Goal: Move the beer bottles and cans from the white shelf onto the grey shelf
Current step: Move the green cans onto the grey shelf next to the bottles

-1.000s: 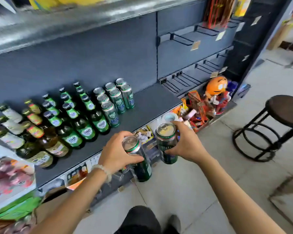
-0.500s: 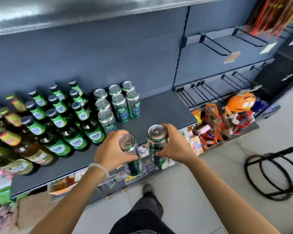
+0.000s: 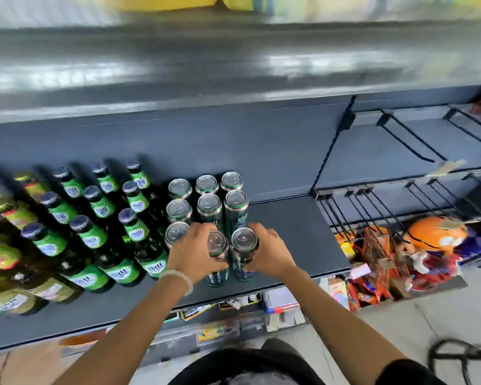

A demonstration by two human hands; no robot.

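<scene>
Left grip: the left hand (image 3: 196, 250) curls its fingers round the left can (image 3: 217, 257), thumb side toward the viewer; a pale bead bracelet (image 3: 181, 279) sits on the wrist.
Right grip: the right hand (image 3: 267, 252) wraps round the right can (image 3: 244, 252) from the right side.
Held cans: both stand upright, side by side and touching or nearly so, over the front part of the grey shelf (image 3: 297, 234); whether their bases rest on it I cannot tell.
Can block: seven more green cans (image 3: 208, 207) stand just behind the hands in rows, the nearest ones close to the held pair.
Bottles: green-labelled beer bottles (image 3: 100, 218) fill the shelf to the left of the cans; yellow-labelled bottles (image 3: 14, 218) stand further left.
Right of shelf: wire pegs (image 3: 372, 207) and an orange toy figure (image 3: 436, 234) among snack packets.
</scene>
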